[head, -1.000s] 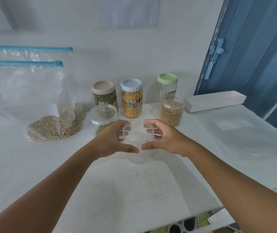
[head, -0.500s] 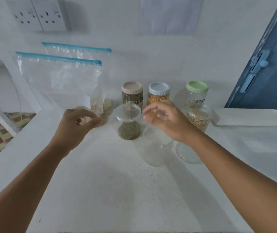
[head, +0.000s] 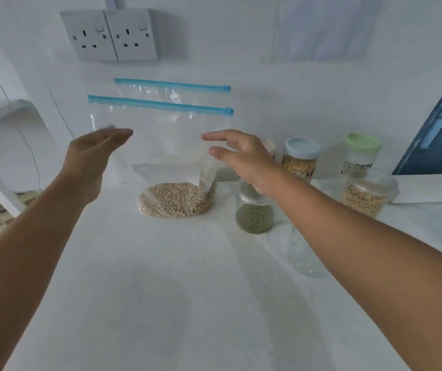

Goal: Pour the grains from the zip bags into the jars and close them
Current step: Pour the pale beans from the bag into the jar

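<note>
While both hands hover either side of the front zip bag (head: pixel 161 145) at frame centre, neither grips it: left hand (head: pixel 91 153) flat, fingers straight, just beside the bag's left edge; right hand (head: pixel 241 153) loosely spread at its right edge, contact unclear. Bag stands upright on the table (head: pixel 187 290), blue zip shut, pale grains (head: pixel 174 200) pooled at the bottom. Second zip bag (head: pixel 171 88) behind it. Empty clear jar (head: pixel 305 258) lower right, partly behind the right forearm. Green-grain jar (head: pixel 254 212) beside the bag; more jars right, by the wall.
</note>
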The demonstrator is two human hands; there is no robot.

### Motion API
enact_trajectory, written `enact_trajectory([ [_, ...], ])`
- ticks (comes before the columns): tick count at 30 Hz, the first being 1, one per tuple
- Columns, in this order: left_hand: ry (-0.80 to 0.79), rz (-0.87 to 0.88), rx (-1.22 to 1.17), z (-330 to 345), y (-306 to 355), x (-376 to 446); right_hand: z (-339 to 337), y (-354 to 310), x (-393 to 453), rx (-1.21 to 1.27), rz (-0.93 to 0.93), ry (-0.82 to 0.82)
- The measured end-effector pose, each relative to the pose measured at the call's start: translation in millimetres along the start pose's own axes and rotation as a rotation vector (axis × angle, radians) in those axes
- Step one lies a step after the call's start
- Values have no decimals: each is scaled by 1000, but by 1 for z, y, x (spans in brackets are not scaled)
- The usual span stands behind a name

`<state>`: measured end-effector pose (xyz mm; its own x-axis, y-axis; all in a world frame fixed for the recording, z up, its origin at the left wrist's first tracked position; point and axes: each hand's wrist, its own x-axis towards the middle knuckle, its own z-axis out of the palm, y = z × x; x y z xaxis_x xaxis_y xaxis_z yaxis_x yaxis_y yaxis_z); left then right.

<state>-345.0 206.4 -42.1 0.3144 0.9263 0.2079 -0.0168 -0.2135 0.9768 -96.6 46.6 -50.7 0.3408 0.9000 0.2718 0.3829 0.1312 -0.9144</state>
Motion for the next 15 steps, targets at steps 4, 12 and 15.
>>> enact_trajectory([
  [4,-31,54,-75,-11,-11,19,9,6,7,89,-15,185],
  [12,-60,157,-244,-11,7,18,-3,-14,-4,105,-92,296],
  [15,-87,145,-264,-3,13,17,-16,-23,-10,88,-129,304],
])
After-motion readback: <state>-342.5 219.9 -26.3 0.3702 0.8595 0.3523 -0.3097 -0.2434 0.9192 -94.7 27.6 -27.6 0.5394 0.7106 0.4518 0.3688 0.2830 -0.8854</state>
